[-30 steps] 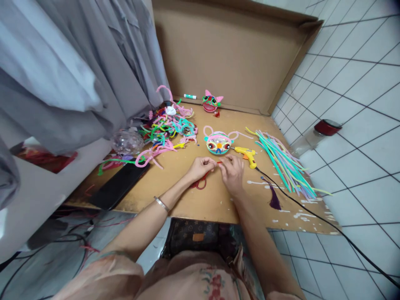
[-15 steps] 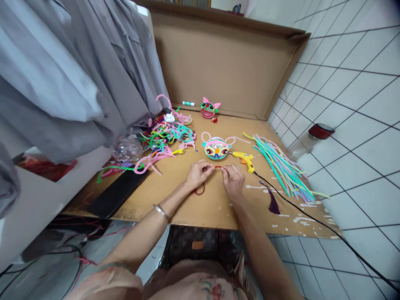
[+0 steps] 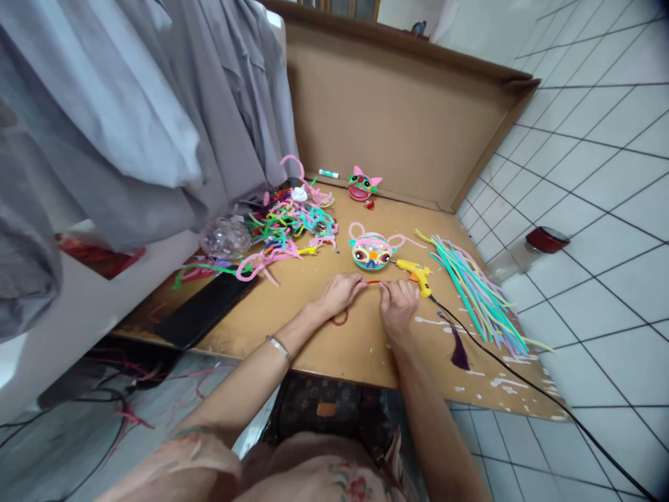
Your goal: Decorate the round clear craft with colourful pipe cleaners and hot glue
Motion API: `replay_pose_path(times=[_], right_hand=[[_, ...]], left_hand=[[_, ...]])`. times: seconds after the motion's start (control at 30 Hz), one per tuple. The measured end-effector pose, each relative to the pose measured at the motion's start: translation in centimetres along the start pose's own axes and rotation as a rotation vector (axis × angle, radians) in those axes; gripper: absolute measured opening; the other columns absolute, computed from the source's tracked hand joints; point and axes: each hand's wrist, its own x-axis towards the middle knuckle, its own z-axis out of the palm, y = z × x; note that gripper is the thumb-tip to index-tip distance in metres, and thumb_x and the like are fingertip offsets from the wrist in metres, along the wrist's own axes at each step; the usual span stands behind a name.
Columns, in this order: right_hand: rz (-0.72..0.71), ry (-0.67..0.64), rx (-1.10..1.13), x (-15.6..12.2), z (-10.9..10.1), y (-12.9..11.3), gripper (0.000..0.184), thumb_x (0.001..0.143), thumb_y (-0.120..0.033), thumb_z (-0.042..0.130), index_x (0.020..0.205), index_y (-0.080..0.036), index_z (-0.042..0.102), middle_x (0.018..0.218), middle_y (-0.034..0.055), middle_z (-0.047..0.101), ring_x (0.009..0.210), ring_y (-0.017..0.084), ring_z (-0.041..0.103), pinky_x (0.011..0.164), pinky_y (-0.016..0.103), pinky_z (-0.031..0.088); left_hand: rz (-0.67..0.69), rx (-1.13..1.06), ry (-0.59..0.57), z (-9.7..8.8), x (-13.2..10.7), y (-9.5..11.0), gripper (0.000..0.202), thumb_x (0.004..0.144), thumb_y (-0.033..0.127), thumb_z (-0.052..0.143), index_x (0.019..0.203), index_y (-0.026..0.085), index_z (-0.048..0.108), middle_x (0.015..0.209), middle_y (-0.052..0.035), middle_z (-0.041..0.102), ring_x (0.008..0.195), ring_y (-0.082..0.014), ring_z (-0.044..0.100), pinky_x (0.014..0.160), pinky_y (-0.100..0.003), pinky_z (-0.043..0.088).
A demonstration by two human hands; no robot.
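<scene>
A thin red pipe cleaner [image 3: 373, 282] is stretched between my two hands just above the table, and a curled red loop of it [image 3: 341, 318] hangs below my left hand. My left hand [image 3: 342, 291] pinches one part with thumb and fingertips. With its fingers curled, my right hand [image 3: 399, 301] grips the other end. Right beyond them stands a round animal head [image 3: 371, 252] with large eyes, an orange nose and pink looped ears. A yellow glue gun [image 3: 415, 273] lies beside it, near my right hand.
Loose pipe cleaners [image 3: 293, 223] are heaped at left, near a clear plastic ball [image 3: 226, 238] and a black phone-like slab [image 3: 206, 310]. Straight pipe cleaners [image 3: 475, 293], a purple tassel [image 3: 459, 351] and a lidded jar [image 3: 527, 254] are at right. A finished-looking pink-eared head [image 3: 360, 187] sits behind.
The view has shifted slightly, so everything sits a little further right. Between my hands the exposed red stretch looks slightly longer, and my right hand has turned more knuckles-up.
</scene>
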Motion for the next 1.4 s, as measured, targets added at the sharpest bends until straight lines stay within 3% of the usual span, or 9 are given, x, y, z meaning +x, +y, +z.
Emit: replay_pose_path(times=[0.3,0.5,0.6,0.77,0.9,0.97,1.3,1.4], right_hand=[[0.180,0.159,0.042,0.5,-0.3,1.7,0.035,0.094,-0.043,0.046,0.074,-0.020,0.064,0.071,0.0044,0.061,0.071,0.021,0.055,0.072,0.034,0.036],[0.465,0.264,0.201,1.2,-1.1,4.0,0.039,0.086,-0.052,0.053,0.072,-0.018,0.064,0.061,-0.0001,0.050,0.055,0.016,0.042,0.057,0.030,0.035],[0.459,0.241,0.310,1.3,-1.1,3.7,0.037,0.083,-0.052,0.058,0.075,-0.017,0.067,0.060,-0.0025,0.046,0.055,0.015,0.041,0.058,0.030,0.037],[0.383,0.151,0.495,1.2,-0.6,1.4,0.029,0.082,-0.043,0.061,0.079,-0.015,0.069,0.063,-0.0011,0.050,0.056,0.013,0.041,0.060,0.029,0.039],[0.311,0.084,0.495,1.2,-0.6,0.5,0.026,0.083,-0.040,0.058,0.080,-0.016,0.069,0.064,-0.0001,0.050,0.058,0.015,0.044,0.062,0.030,0.041],[0.332,0.074,0.485,1.1,-0.5,0.4,0.026,0.083,-0.039,0.057,0.080,-0.017,0.069,0.063,-0.0005,0.049,0.058,0.015,0.044,0.061,0.030,0.040],[0.383,-0.017,0.464,-0.1,-0.3,-0.2,0.025,0.086,-0.037,0.053,0.082,-0.017,0.068,0.061,-0.0020,0.049,0.058,0.015,0.043,0.062,0.029,0.039],[0.382,-0.041,0.462,-0.3,0.0,0.0,0.028,0.086,-0.039,0.053,0.082,-0.017,0.068,0.062,-0.0022,0.050,0.057,0.014,0.043,0.063,0.028,0.039]], left_hand=[[-0.015,0.012,0.086,-0.9,0.5,-1.3,0.028,0.092,0.034,0.047,0.073,0.021,0.063,0.071,-0.0047,0.067,0.065,-0.0170,0.058,0.062,-0.026,0.037],[-0.151,0.032,0.209,-2.5,0.9,-1.7,0.029,0.092,0.033,0.043,0.075,0.020,0.063,0.068,-0.0049,0.064,0.065,-0.0174,0.057,0.062,-0.027,0.037],[-0.203,0.026,0.254,-3.0,0.9,-1.4,0.038,0.094,0.037,0.039,0.068,0.020,0.060,0.061,-0.0036,0.059,0.059,-0.0173,0.053,0.060,-0.028,0.035],[-0.173,-0.016,0.183,-2.7,0.6,-1.1,0.043,0.094,0.043,0.042,0.062,0.020,0.060,0.056,-0.0018,0.058,0.057,-0.0159,0.052,0.059,-0.027,0.035],[-0.107,-0.037,0.267,-2.4,0.5,-2.1,0.020,0.089,0.026,0.052,0.100,0.019,0.067,0.096,-0.0064,0.069,0.079,-0.0171,0.061,0.072,-0.027,0.044],[-0.088,-0.051,0.301,-2.3,0.6,-2.7,0.030,0.084,0.020,0.057,0.114,0.019,0.063,0.111,-0.0082,0.067,0.085,-0.0173,0.061,0.077,-0.028,0.046],[-0.185,-0.042,0.300,-2.6,0.6,-3.3,0.014,0.081,0.029,0.062,0.087,0.018,0.068,0.083,-0.0039,0.068,0.069,-0.0150,0.056,0.068,-0.027,0.042],[-0.244,0.006,0.255,-2.8,0.7,-3.2,0.023,0.088,0.034,0.053,0.076,0.017,0.065,0.072,-0.0021,0.065,0.066,-0.0143,0.054,0.065,-0.025,0.038]])
